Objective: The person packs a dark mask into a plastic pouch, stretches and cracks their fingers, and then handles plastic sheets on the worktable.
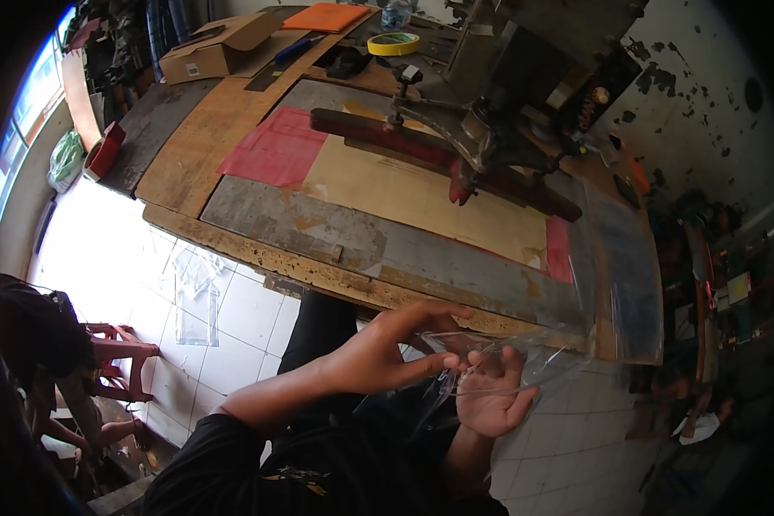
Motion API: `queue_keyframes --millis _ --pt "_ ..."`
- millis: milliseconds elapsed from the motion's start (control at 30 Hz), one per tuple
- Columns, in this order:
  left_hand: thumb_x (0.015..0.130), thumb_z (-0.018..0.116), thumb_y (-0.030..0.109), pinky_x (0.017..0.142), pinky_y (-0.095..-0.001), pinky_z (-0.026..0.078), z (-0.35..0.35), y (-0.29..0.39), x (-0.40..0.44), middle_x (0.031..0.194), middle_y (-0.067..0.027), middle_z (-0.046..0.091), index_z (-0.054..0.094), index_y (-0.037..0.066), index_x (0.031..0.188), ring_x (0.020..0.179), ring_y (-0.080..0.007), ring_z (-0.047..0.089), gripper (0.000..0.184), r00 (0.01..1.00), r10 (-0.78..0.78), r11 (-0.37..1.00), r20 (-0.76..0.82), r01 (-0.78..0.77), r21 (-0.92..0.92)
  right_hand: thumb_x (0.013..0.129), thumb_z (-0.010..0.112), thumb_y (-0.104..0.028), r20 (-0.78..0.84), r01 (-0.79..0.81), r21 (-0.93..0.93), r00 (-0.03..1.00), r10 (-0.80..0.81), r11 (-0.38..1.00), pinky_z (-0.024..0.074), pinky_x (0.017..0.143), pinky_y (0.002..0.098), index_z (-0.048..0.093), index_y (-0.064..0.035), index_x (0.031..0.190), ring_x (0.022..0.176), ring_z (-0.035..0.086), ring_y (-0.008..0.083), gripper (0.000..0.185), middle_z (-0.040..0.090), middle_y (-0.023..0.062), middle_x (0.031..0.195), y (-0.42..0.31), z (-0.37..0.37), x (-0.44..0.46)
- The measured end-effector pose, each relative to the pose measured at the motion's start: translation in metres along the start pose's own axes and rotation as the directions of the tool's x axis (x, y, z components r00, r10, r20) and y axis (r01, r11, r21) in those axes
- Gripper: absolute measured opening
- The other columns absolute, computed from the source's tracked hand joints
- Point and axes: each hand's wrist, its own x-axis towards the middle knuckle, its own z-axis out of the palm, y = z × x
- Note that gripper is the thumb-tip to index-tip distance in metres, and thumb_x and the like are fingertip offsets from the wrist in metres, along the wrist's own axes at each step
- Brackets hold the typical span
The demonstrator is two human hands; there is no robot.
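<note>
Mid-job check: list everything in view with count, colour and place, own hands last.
Workbench: 1, brown and grey, centre
Cream sheet: 1, cream, on workbench
Red sheet: 2 visible patches, red, cream sheet's ends
Bar: 1, dark and red, across cream sheet
Cardboard box: 1, brown, far left of workbench
Orange sheet: 1, orange, far edge
Tape roll: 1, yellow, far side
Red roll: 1, red, workbench's left end
Bottle: 1, clear, far edge
Floor plastic: count unclear, clear, floor
Stool: 1, red, lower left
Person: 1, dark clothes, lower left
Clear plastic: count unclear, clear, at both hands
Left hand: 1, bare, lower centre
Right hand: 1, bare, beside left hand
</note>
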Motion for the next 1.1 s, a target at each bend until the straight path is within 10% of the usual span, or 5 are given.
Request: queue_keyframes --millis 400,600,700,1100 --pt "0.095 0.078 0.003 0.089 -0.0326 0.062 0.003 -0.024 -0.011 0.122 -0.0163 0.072 0.055 -0.002 0.14 0.11 -0.0177 0.074 0.051 0.99 -0.14 0.977 -0.037 0.144 0.158 0.115 0.021 -0.053 -0.013 -0.024 -0.213 1.0 0.022 0.977 0.0355 0.116 0.0479 0.044 -0.0023 0.156 0.143 0.049 0.0385 0.069 0.056 0.03 0.15 0.002 0.0 0.0" --pt "0.095 0.077 -0.001 0.085 -0.0304 0.064 0.022 -0.04 -0.009 0.123 -0.0162 0.071 0.06 0.0 0.111 0.104 -0.0186 0.075 0.023 0.887 0.16 0.971 -0.433 -0.22 -0.093 0.114 0.014 -0.057 -0.032 -0.102 -0.158 0.995 0.098 0.982 0.0366 0.11 0.0458 0.044 -0.0033 0.158 0.139 0.05 0.039 0.076 0.059 0.0286 0.148 0.002 0.005 0.003" --pt "0.091 0.075 -0.007 0.081 -0.0309 0.065 0.007 -0.031 -0.009 0.115 -0.0142 0.075 0.066 0.0 0.109 0.105 -0.0226 0.077 0.021 0.925 0.319 0.917 -0.205 -0.247 0.313 0.113 0.013 -0.058 -0.032 -0.124 -0.203 0.992 0.119 0.971 0.037 0.106 0.0432 0.042 -0.004 0.16 0.137 0.051 0.0379 0.077 0.059 0.0284 0.148 0.005 0.004 -0.001" --pt "0.091 0.077 -0.004 0.076 -0.0298 0.063 0.012 -0.023 -0.008 0.105 -0.011 0.078 0.073 0.001 0.111 0.092 -0.0198 0.078 0.021 0.948 0.226 0.958 -0.223 -0.175 0.228 0.114 0.02 -0.053 -0.076 -0.055 -0.019 0.996 0.053 0.998 0.0465 0.098 0.0399 0.033 -0.001 0.162 0.12 0.062 0.0341 0.072 0.05 0.0324 0.156 0.008 0.007 0.006"
